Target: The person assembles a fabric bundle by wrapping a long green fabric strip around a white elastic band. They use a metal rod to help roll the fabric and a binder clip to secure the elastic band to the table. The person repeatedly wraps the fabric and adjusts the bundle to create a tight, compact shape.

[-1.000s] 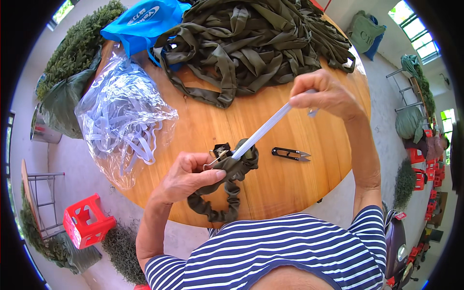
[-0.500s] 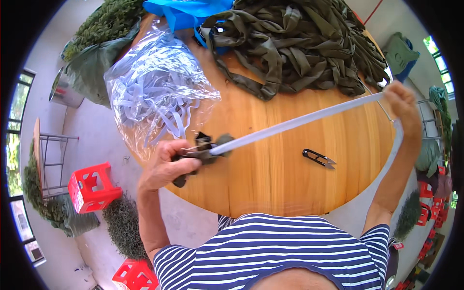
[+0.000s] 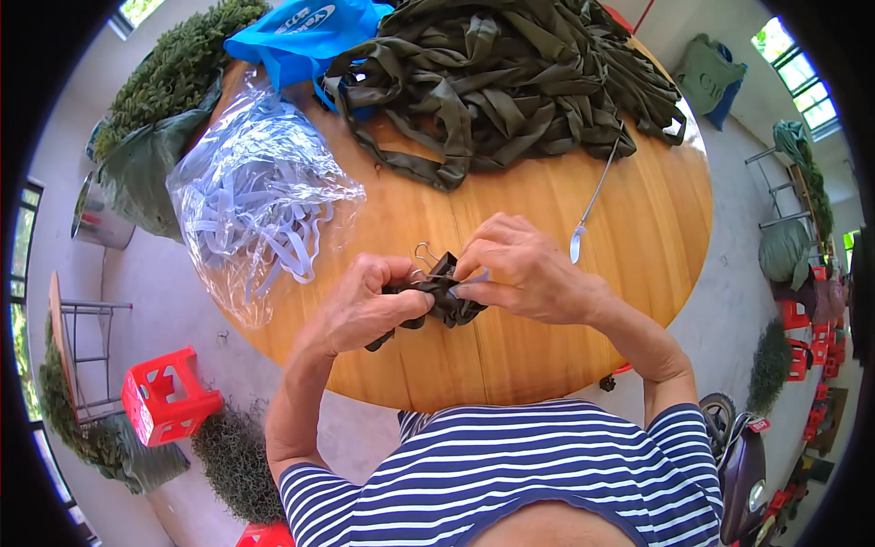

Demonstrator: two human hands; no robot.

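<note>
While left hand (image 3: 369,305) pinches gathered olive fabric (image 3: 453,312), right hand (image 3: 521,273) pinches pale elastic (image 3: 480,276).

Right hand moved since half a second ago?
Yes. Against the wooden table, the right hand has moved left and somewhat toward the body: from the table's right edge to near its middle, beside the left hand.

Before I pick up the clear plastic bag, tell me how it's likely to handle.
The clear plastic bag will probably be floppy: its thin film is crumpled. It may feel slippery, given the glossy shine. It's likely light for its size, since what shows inside is a loose tangle of thin, pale bands.
</note>
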